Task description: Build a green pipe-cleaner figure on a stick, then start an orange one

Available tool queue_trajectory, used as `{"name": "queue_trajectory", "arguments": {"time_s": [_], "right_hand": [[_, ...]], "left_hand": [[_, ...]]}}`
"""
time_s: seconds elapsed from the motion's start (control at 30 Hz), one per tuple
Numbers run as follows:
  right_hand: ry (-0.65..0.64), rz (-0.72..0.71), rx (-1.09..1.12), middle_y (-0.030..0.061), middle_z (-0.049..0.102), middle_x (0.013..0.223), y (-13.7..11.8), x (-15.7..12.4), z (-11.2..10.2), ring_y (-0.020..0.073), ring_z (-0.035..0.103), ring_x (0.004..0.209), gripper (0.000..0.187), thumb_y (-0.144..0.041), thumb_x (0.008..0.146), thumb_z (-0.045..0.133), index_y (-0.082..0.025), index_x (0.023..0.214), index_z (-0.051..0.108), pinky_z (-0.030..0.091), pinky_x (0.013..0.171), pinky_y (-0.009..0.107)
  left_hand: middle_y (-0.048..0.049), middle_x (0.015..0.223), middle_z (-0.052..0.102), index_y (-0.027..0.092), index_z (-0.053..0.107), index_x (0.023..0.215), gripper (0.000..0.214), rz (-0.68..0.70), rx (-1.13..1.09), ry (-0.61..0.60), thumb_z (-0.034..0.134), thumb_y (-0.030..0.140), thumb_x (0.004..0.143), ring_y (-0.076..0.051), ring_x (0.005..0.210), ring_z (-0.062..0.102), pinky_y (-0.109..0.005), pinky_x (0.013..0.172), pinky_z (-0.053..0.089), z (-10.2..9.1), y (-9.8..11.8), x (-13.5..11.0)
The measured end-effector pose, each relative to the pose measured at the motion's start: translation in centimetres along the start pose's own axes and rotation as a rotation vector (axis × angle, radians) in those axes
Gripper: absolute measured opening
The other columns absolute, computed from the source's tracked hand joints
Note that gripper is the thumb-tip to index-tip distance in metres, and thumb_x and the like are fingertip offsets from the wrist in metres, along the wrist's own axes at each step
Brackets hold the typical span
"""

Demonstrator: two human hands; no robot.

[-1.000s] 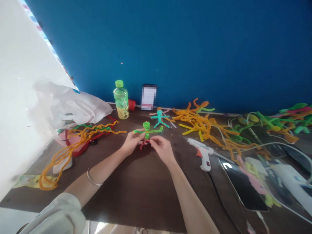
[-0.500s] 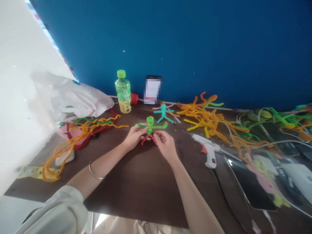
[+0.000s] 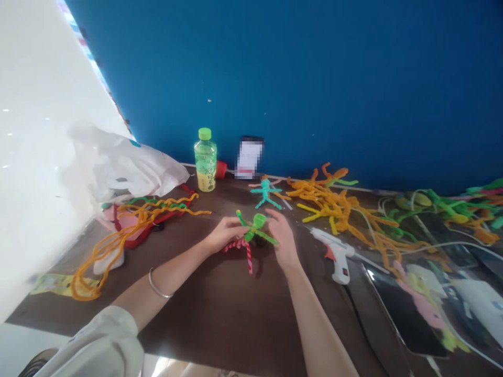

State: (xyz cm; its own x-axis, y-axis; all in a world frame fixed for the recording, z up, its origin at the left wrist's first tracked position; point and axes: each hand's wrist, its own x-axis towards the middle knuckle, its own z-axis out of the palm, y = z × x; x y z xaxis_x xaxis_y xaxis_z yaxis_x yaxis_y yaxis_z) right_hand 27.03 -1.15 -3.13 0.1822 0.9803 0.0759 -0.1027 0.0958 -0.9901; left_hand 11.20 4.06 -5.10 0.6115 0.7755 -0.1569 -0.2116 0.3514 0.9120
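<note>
A small pipe-cleaner figure [image 3: 251,230] with a green head and arms and red-and-white striped legs lies tilted over the dark table [image 3: 220,309]. My left hand [image 3: 226,234] grips it from the left, fingers around its middle. My right hand [image 3: 283,241] is just to the right, fingers spread, close to the figure's green arm and holding nothing that I can see. The striped legs hang out below my left hand. A metal bangle circles my left wrist.
Beyond the hands stand a teal pipe-cleaner figure [image 3: 266,192], a green-capped bottle [image 3: 205,159] and a propped phone [image 3: 249,157]. To the right lie orange pipe cleaners [image 3: 326,207] and a white glue gun [image 3: 336,256]. Orange wavy strands [image 3: 129,230] and a white plastic bag [image 3: 126,167] are left.
My right hand has let go of the figure and opened, moving slightly right. The figure has turned and tilted in my left hand, and its striped legs now show more fully.
</note>
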Motion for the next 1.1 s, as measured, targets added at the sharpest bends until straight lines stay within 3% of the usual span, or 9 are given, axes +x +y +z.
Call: {"name": "queue_trajectory", "arguments": {"time_s": [0.13,0.37,0.53,0.73,0.97,1.1], "right_hand": [[-0.046,0.089,0.008,0.0010,0.062,0.081,0.3,0.0,0.0,0.0145,0.058,0.071,0.036,-0.036,0.064,0.069,-0.020,0.094,0.058,0.047,0.062,0.027],[0.101,0.032,0.069,-0.0029,0.061,0.067,0.6,0.7,-0.4,0.0074,0.052,0.049,0.038,-0.030,0.064,0.071,-0.020,0.098,0.058,0.042,0.047,0.020],[0.249,0.040,0.191,-0.0025,0.063,0.067,0.4,0.9,-0.2,0.0101,0.061,0.058,0.031,-0.028,0.059,0.075,-0.018,0.084,0.060,0.049,0.057,0.023],[0.332,-0.026,0.292,-0.0013,0.064,0.069,0.4,1.8,-0.2,0.0116,0.064,0.065,0.026,-0.026,0.055,0.077,-0.016,0.073,0.061,0.054,0.071,0.029],[0.565,-0.241,0.278,-0.0011,0.061,0.068,-2.5,6.5,-2.1,0.0117,0.063,0.069,0.032,-0.027,0.050,0.080,-0.013,0.068,0.058,0.053,0.085,0.035],[0.642,-0.249,0.243,-0.0015,0.058,0.062,-3.1,10.3,-3.6,0.0134,0.063,0.066,0.037,-0.029,0.044,0.082,-0.011,0.063,0.057,0.053,0.084,0.036]], "left_hand": [[0.0018,0.047,0.052,0.009,0.063,0.085,0.033,-0.006,0.096,-0.024,0.065,0.037,0.068,-0.005,0.035,0.044,-0.017,0.035,0.028,0.1,0.1,-0.1],[0.0013,0.050,0.054,0.010,0.063,0.090,0.041,0.045,0.071,-0.004,0.068,0.040,0.063,-0.006,0.039,0.046,-0.017,0.036,0.028,0.2,-0.2,0.3],[0.0031,0.048,0.052,0.010,0.064,0.089,0.040,0.100,0.003,0.114,0.070,0.038,0.061,-0.004,0.040,0.043,-0.018,0.039,0.025,0.1,-0.5,0.7],[-0.0008,0.057,0.059,0.010,0.065,0.087,0.041,0.116,-0.133,0.173,0.074,0.036,0.056,-0.005,0.045,0.047,-0.019,0.042,0.028,-0.1,-0.4,1.0],[-0.0087,0.076,0.066,0.009,0.064,0.080,0.040,0.105,-0.241,0.224,0.074,0.037,0.055,-0.007,0.051,0.051,-0.021,0.048,0.035,-0.1,-0.2,1.2],[-0.0068,0.070,0.065,0.009,0.063,0.078,0.038,0.103,-0.173,0.200,0.073,0.038,0.056,-0.006,0.048,0.049,-0.021,0.047,0.035,-0.1,-0.4,1.4]]}}
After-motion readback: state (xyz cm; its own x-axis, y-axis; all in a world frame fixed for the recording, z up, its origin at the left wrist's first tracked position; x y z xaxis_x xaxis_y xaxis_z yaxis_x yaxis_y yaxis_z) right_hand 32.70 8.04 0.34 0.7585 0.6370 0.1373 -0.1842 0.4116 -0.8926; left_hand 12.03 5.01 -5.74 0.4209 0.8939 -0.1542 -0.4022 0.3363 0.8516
